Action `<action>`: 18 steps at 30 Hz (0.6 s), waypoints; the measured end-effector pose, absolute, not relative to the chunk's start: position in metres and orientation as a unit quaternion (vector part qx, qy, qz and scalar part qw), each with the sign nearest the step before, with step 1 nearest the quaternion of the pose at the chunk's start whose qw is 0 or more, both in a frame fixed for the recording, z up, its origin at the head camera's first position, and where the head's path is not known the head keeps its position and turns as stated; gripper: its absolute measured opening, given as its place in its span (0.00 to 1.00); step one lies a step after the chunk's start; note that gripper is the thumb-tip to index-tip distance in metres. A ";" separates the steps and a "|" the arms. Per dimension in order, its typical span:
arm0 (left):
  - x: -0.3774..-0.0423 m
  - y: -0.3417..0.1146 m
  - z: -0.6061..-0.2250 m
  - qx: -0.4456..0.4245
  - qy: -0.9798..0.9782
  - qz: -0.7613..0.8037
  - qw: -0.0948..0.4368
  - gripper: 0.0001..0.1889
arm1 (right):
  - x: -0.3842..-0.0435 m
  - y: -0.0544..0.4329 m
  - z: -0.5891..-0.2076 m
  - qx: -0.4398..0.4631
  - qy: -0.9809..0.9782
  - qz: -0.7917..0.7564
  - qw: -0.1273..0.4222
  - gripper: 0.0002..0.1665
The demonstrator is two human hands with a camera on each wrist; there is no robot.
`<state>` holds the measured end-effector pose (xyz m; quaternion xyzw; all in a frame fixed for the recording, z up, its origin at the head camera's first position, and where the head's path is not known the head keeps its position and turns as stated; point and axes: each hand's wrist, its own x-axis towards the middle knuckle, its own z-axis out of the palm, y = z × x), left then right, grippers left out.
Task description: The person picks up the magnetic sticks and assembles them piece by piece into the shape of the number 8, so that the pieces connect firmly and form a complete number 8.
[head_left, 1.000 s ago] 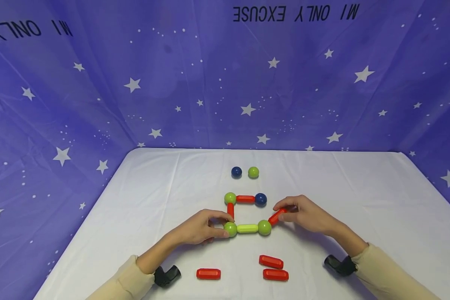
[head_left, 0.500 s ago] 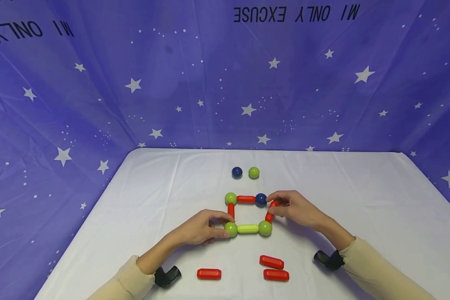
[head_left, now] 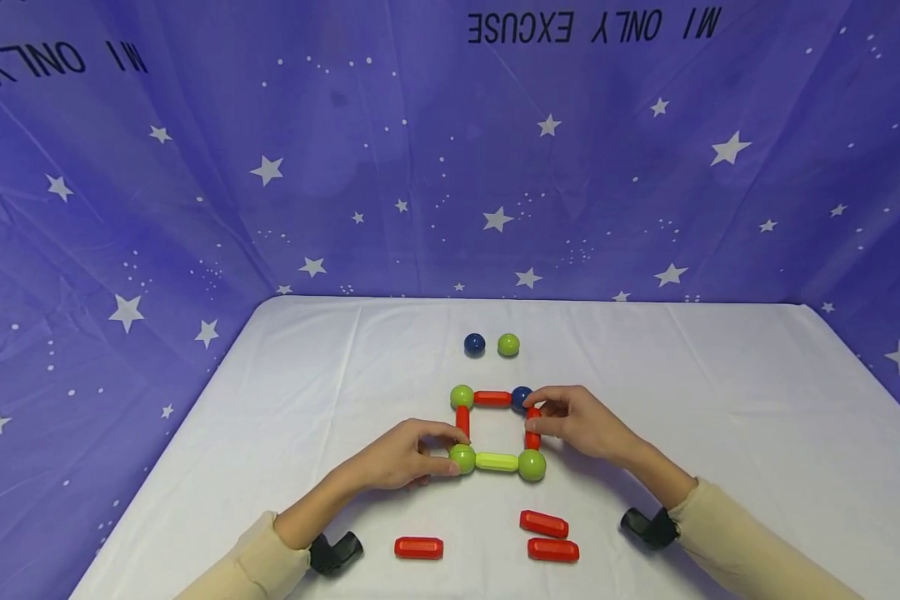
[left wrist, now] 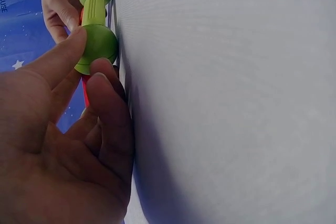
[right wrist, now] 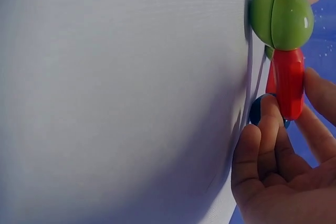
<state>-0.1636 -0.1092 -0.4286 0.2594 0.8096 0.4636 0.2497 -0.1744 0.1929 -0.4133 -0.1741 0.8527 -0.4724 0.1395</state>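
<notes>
Your left hand [head_left: 408, 454] holds the near-left green ball [head_left: 462, 459] between thumb and fingers, at the corner of a four-sided frame lying on the white tablecloth [head_left: 307, 417]. Your right hand [head_left: 581, 423] pinches the right-side red rod [head_left: 533, 437], whose near end meets the near-right green ball [head_left: 532, 465]; its far end points at the attached blue ball [head_left: 520, 397], with your fingers right by that ball — you cannot tell from here whether rod and ball touch. Between the two near balls runs a yellow-green rod [head_left: 497, 462]. On your left, the left-side red rod [head_left: 462, 419] leads up to the far-left green ball [head_left: 462, 397], and from there the far red rod [head_left: 492, 398] reaches across to the attached blue ball. Beyond the frame sit a loose blue ball [head_left: 475, 344] and a loose green ball [head_left: 508, 344], near each other but apart. Closer to you lie three loose red rods — a single red rod [head_left: 418, 547] toward your left and a pair of red rods [head_left: 553, 550] toward your right.
</notes>
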 end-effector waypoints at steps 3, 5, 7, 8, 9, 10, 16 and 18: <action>-0.163 -0.110 -0.429 0.259 0.811 0.462 0.248 0.16 | -0.172 0.194 -0.414 -0.179 0.853 -0.468 0.149 0.21; -0.163 -0.109 -0.428 0.259 0.812 0.461 0.248 0.16 | -0.169 0.196 -0.414 -0.184 0.851 -0.466 0.155 0.22; -0.163 -0.109 -0.428 0.259 0.812 0.460 0.249 0.16 | -0.167 0.197 -0.414 -0.188 0.851 -0.465 0.157 0.23; -0.163 -0.109 -0.428 0.258 0.812 0.460 0.249 0.16 | -0.166 0.197 -0.414 -0.191 0.851 -0.464 0.155 0.22; -0.163 -0.109 -0.428 0.258 0.813 0.460 0.249 0.16 | -0.165 0.197 -0.415 -0.194 0.852 -0.462 0.152 0.22; -0.163 -0.109 -0.428 0.257 0.813 0.459 0.249 0.16 | -0.164 0.198 -0.415 -0.196 0.852 -0.462 0.149 0.22; -0.162 -0.109 -0.427 0.253 0.814 0.459 0.251 0.16 | -0.162 0.195 -0.416 -0.201 0.856 -0.459 0.125 0.18; -0.162 -0.109 -0.427 0.253 0.813 0.460 0.251 0.16 | -0.162 0.194 -0.416 -0.203 0.858 -0.458 0.118 0.17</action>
